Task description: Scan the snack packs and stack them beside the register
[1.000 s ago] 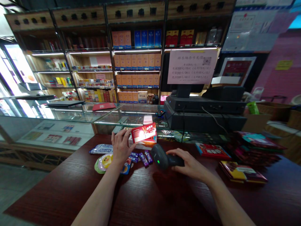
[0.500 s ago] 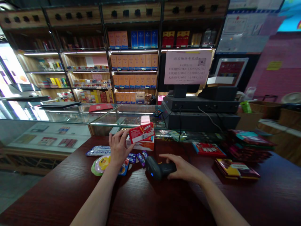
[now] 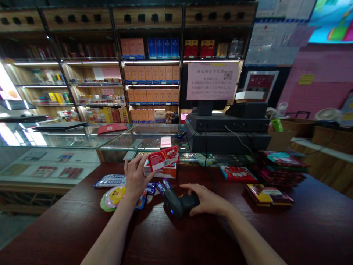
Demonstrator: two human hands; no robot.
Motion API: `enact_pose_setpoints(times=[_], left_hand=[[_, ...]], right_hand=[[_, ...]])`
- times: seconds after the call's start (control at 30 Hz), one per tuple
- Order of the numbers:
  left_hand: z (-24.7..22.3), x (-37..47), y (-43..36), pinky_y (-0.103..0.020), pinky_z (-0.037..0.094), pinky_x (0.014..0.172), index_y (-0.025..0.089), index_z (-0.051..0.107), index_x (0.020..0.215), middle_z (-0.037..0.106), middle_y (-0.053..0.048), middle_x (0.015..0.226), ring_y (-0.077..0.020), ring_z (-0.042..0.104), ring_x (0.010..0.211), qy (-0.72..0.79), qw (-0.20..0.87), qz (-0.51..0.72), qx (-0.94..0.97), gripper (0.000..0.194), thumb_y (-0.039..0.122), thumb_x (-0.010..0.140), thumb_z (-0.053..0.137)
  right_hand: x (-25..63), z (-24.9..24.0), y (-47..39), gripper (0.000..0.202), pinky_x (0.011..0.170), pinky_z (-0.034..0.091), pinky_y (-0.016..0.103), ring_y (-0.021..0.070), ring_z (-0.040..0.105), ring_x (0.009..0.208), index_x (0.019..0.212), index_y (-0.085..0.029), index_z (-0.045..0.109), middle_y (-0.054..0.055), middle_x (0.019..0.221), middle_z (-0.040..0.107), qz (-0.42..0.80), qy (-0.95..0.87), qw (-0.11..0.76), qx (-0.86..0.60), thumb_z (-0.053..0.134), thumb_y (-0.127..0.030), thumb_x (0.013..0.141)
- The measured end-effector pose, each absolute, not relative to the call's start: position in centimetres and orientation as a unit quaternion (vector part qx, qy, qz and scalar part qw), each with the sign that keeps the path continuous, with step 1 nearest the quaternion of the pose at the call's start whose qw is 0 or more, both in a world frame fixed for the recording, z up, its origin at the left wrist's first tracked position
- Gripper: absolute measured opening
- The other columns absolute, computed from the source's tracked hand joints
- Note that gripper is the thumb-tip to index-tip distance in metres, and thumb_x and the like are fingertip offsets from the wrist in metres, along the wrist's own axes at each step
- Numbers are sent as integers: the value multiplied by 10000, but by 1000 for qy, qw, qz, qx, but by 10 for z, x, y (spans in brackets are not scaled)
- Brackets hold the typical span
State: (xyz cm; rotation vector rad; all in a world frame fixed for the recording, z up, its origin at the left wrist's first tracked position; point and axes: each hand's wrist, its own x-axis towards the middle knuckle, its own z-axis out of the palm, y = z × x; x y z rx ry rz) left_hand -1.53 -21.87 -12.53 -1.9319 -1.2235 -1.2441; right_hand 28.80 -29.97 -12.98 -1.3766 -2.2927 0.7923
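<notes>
My left hand (image 3: pixel 135 176) pinches a flat red snack box (image 3: pixel 164 159) by its left end, barcode side facing me, above the counter. My right hand (image 3: pixel 208 200) is around the handle end of a black barcode scanner (image 3: pixel 176 204), thumb below and index finger stretched over the top. A blue light glows on the scanner. Behind the red box stands a white and orange carton (image 3: pixel 165 172). Small purple-wrapped bars (image 3: pixel 160 187) lie between my hands. Beside my left wrist are a duck-faced package (image 3: pixel 116 195) and a blue-white packet (image 3: pixel 111 180), partly covered by my arm.
To the right lie a red packet (image 3: pixel 238 173), yellow-brown packs (image 3: pixel 268 195) and a stack of dark red packages (image 3: pixel 284 167). A monitor with a paper sign (image 3: pixel 211 81) stands on a black till (image 3: pixel 228 138). Glass display cases (image 3: pixel 52 162) border the dark wooden counter (image 3: pixel 154 239).
The view has turned slightly right, so most things sit further left. My right hand has closed in around the scanner's handle. The red box stays in my left hand, tilted much the same.
</notes>
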Motion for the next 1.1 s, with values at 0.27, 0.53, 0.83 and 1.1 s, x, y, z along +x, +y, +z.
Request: enact_pose_setpoints(times=[0.27, 0.53, 0.83, 1.1], left_hand=[[-127, -11, -220, -555, 213, 1200, 260, 429, 1458, 594, -117, 1268, -289, 555, 1204, -425, 262, -460, -734, 678, 384, 843, 689], [-127, 5, -226, -543, 206, 1210, 250, 437, 1442, 634, -101, 1254, -269, 567, 1220, -385, 258, -446, -765, 652, 353, 853, 697], [-120, 18, -236, -526, 208, 1211, 263, 435, 1442, 664, -79, 1235, -253, 592, 1185, -353, 243, -439, -790, 616, 346, 879, 671], [-125, 21, -235, -458, 336, 1116, 263, 457, 1429, 659, -75, 1142, -242, 605, 1076, -359, 262, -437, -782, 559, 335, 904, 635]], right_hand=[[290, -125, -292, 534, 988, 461, 414, 231, 633, 1099, 1387, -266, 512, 74, 1209, 666, 341, -692, 398, -496, 569, -502, 912], [291, -123, -284, 728, 1056, 437, 470, 258, 591, 1232, 1500, -295, 380, 122, 1351, 607, 401, -588, 518, -474, 581, -603, 872], [291, -115, -288, 708, 1025, 470, 442, 249, 578, 1227, 1507, -306, 388, 79, 1329, 603, 403, -583, 526, -470, 582, -572, 880], [290, -118, -286, 678, 1040, 454, 450, 254, 577, 1222, 1486, -308, 421, 81, 1342, 585, 413, -572, 530, -470, 601, -536, 873]])
